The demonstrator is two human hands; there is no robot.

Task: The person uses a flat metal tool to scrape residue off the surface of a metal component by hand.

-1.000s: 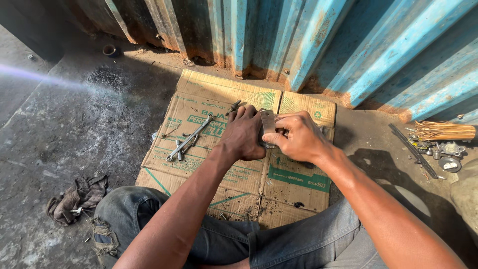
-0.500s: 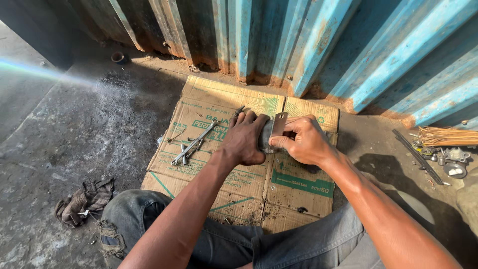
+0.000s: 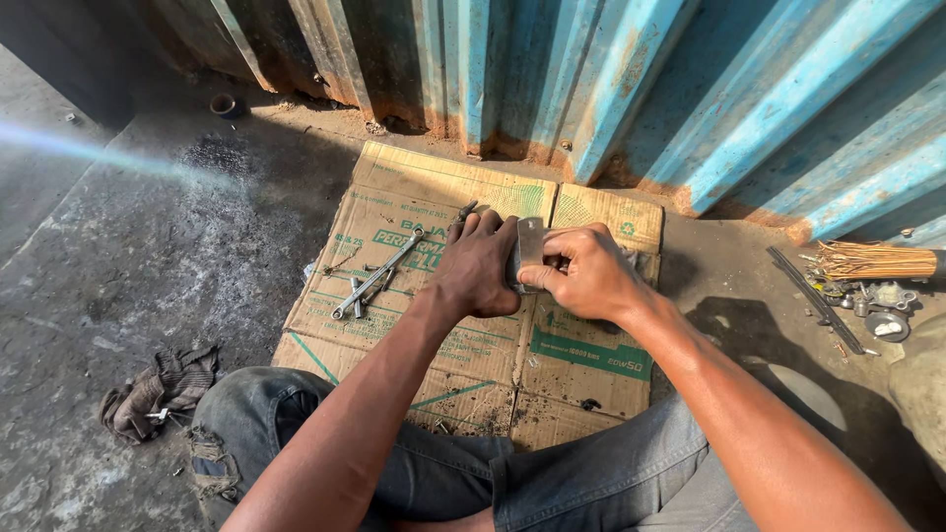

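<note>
Both hands meet over the middle of a flattened cardboard sheet (image 3: pixel 581 369) laid on the concrete ground, and between them they hold a small flat grey metal piece (image 3: pixel 530 244), which stands roughly upright above the seam where two flaps of the cardboard join. The left hand (image 3: pixel 480 268) is curled around the left side of the piece, its fingers wrapped over the top so that only the upper strip of metal shows. The right hand (image 3: pixel 583 271) grasps the piece from the other side, thumb and bent fingers pressed against its right edge; the lower part of the piece is hidden by both hands. A dark slender tip (image 3: pixel 465 210) pokes out just beyond the left hand's fingers, too hidden to identify. To the left on the cardboard, apart from the hands, lies a long metal wrench (image 3: pixel 378 274) set diagonally. A crumpled dark rag (image 3: pixel 158 389) lies on the ground near the person's left knee, which is clad in torn jeans (image 3: pixel 256 433). Behind the cardboard rises a rusty blue corrugated metal wall (image 3: pixel 631 89). Far to the right, a straw broom head (image 3: pixel 872 261) and some small metal parts (image 3: pixel 882 310) lie on the ground.
</note>
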